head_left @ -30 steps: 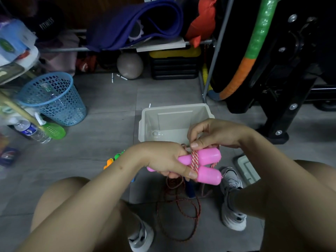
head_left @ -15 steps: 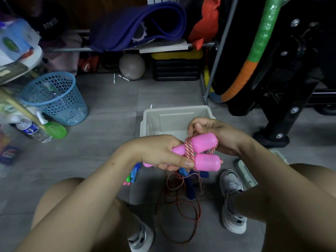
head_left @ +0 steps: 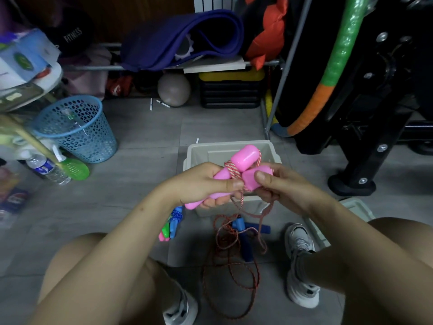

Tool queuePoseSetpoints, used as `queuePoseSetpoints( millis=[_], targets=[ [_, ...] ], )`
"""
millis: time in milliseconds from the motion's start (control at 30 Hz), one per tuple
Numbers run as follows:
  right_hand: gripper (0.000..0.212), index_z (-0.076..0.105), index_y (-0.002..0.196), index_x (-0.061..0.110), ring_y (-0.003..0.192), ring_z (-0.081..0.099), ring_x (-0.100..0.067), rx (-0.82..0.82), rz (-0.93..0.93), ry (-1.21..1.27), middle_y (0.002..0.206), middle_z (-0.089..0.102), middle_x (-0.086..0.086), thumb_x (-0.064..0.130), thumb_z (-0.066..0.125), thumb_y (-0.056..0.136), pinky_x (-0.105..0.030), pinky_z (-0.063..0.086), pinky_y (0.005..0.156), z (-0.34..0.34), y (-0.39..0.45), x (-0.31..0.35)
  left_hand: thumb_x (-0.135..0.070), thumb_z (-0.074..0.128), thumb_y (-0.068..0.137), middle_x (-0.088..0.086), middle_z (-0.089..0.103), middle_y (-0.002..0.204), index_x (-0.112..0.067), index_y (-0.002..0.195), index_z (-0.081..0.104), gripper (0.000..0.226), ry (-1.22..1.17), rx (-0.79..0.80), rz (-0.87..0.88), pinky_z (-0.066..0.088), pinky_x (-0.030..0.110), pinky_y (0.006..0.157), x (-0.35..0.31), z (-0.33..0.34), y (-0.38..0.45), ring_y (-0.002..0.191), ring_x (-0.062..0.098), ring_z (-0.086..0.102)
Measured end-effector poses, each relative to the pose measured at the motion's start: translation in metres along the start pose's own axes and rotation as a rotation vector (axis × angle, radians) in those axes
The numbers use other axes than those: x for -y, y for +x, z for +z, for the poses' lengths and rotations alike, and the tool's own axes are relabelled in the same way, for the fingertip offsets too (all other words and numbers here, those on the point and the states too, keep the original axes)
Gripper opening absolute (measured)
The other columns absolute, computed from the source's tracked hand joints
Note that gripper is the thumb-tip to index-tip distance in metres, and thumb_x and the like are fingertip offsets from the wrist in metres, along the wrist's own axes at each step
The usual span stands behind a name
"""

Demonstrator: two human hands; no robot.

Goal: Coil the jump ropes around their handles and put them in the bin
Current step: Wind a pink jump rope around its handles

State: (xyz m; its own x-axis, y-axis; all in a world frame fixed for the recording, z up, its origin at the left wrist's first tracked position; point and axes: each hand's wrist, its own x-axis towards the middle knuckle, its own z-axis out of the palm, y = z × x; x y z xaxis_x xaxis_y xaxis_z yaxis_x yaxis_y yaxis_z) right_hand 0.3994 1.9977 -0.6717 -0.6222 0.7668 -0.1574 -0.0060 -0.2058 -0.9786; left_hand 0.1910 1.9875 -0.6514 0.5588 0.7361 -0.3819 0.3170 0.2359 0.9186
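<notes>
head view: both hands pinch pink handles, crossed, bulbous ends toward bin.

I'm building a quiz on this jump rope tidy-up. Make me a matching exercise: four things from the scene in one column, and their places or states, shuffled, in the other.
Things:
1. pink handles
2. beige bin
3. blue mesh basket
4. blue-handled rope

Places or states:
A. on the floor in front of the bin
B. gripped in both hands, rope partly wound round them
C. standing at the left
D. open on the floor behind the hands

Pairs: 1-B, 2-D, 3-C, 4-A
</notes>
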Motion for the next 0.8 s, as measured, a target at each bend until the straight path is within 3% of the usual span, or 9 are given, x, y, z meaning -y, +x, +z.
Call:
queuePoseSetpoints(
  millis=[67,100,167,267,400,500,633,700,800],
  targets=[
    [0.061,0.063,0.086,0.015,0.05,0.029,-0.007,-0.053,0.007,-0.052,0.055,0.039,0.005,0.062,0.081,0.052,-0.018,0.023,0.046,-0.001,0.0,0.001,-0.039,0.061,0.076,0.0,0.049,0.053,0.005,0.099,0.062,0.05,-0.049,-0.048,-0.034,0.03,0.016,0.039,0.0,0.001,0.003,0.039,0.009,0.038],
    [0.049,0.065,0.084,0.017,0.05,0.029,-0.007,-0.078,0.013,-0.083,0.054,0.039,0.006,0.055,0.081,0.059,-0.019,0.023,0.046,-0.001,0.0,0.001,-0.04,0.061,0.075,0.001,0.049,0.053,0.008,0.102,0.059,0.055,-0.078,-0.06,-0.045,0.03,0.016,0.038,0.001,0.001,0.004,0.039,0.009,0.038],
    [0.027,0.067,0.08,0.019,0.05,0.027,-0.008,-0.107,0.037,-0.108,0.053,0.039,0.008,0.04,0.078,0.067,-0.019,0.023,0.046,0.0,0.0,0.001,-0.041,0.062,0.076,0.003,0.049,0.055,0.0,0.097,0.057,0.046,-0.12,-0.076,-0.047,0.03,0.016,0.037,0.001,0.004,0.006,0.039,0.01,0.038],
    [0.029,0.063,0.083,0.012,0.047,0.024,-0.007,-0.141,0.088,-0.06,0.054,0.034,0.004,0.03,0.076,0.064,-0.019,0.021,0.042,0.004,0.001,-0.002,-0.035,0.062,0.083,0.005,0.048,0.057,-0.013,0.095,0.053,0.027,-0.115,-0.122,-0.02,0.03,0.017,0.037,0.002,0.007,0.009,0.039,0.011,0.037],
    [0.023,0.062,0.091,0.007,0.041,0.026,-0.002,-0.136,0.075,0.034,0.052,0.04,0.007,0.016,0.069,0.07,-0.015,0.022,0.038,0.01,0.002,-0.002,-0.026,0.056,0.091,0.005,0.048,0.057,-0.011,0.099,0.05,0.017,-0.285,-0.163,-0.009,0.028,0.015,0.036,0.001,0.01,0.011,0.038,0.01,0.035],
    [0.002,0.065,0.086,0.009,0.04,0.033,-0.002,-0.26,0.028,-0.11,0.05,0.049,0.011,0.011,0.064,0.085,-0.014,0.026,0.039,0.012,0.003,-0.002,-0.024,0.053,0.093,0.007,0.047,0.058,-0.009,0.101,0.05,0.016,-0.416,-0.161,-0.011,0.025,0.014,0.035,-0.002,0.01,0.011,0.037,0.008,0.033],
    [0.021,0.063,0.068,0.018,0.055,0.059,-0.007,-0.377,-0.034,-0.317,0.062,0.065,0.005,0.023,0.063,0.088,-0.025,0.046,0.058,0.009,0.005,-0.008,-0.024,0.053,0.093,0.006,0.048,0.057,-0.008,0.102,0.05,0.019,-0.46,-0.183,-0.006,0.026,0.013,0.035,-0.002,0.01,0.012,0.036,0.008,0.033],
    [0.021,0.064,0.069,0.025,0.067,0.059,0.001,-0.346,-0.058,-0.445,0.066,0.064,0.012,0.022,0.061,0.089,-0.02,0.045,0.07,0.012,0.004,-0.009,-0.025,0.054,0.093,0.005,0.05,0.057,-0.008,0.099,0.051,0.019,-0.456,-0.224,0.004,0.028,0.014,0.034,-0.001,0.009,0.014,0.036,0.009,0.034],
    [0.021,0.063,0.076,0.02,0.062,0.057,0.007,-0.305,-0.045,-0.481,0.068,0.062,0.012,0.016,0.053,0.094,-0.012,0.043,0.065,0.02,0.006,-0.007,-0.026,0.056,0.091,0.006,0.051,0.057,-0.009,0.091,0.051,0.017,-0.467,-0.302,0.033,0.028,0.014,0.035,-0.001,0.006,0.016,0.037,0.01,0.035]
  ],
)
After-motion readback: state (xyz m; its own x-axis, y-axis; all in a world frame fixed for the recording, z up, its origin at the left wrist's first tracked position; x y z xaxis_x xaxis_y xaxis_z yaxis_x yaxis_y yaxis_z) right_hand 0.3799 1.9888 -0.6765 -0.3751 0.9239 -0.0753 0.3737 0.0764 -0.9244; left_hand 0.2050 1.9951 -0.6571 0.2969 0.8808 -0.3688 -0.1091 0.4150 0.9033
